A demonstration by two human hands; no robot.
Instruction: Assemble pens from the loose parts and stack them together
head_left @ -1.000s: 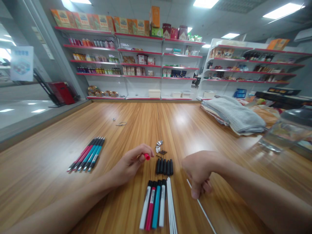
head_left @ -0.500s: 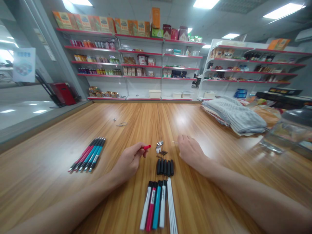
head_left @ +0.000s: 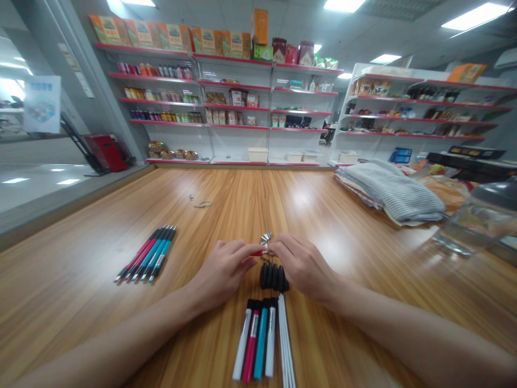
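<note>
My left hand (head_left: 224,269) pinches a small red pen piece (head_left: 256,253) between thumb and fingers. My right hand (head_left: 301,264) meets it from the right, fingertips closed on a thin white rod (head_left: 265,249) whose end touches the red piece. Both hands hover just above a row of black pen parts (head_left: 272,276) on the wooden table (head_left: 100,318). Small metal tips (head_left: 265,236) lie just beyond the fingertips. Nearer me lie several coloured pen barrels (head_left: 256,337) and white refills (head_left: 285,339).
A bundle of finished pens (head_left: 147,254) lies to the left. A small ring and wire (head_left: 202,203) sit farther back. Folded cloth (head_left: 391,191) and a glass jar (head_left: 476,215) stand at the right. Store shelves (head_left: 238,102) line the back wall.
My right hand lifted a thin white rod off the table at the right and brought it left to the red piece. My left hand stayed put, still holding the red piece.
</note>
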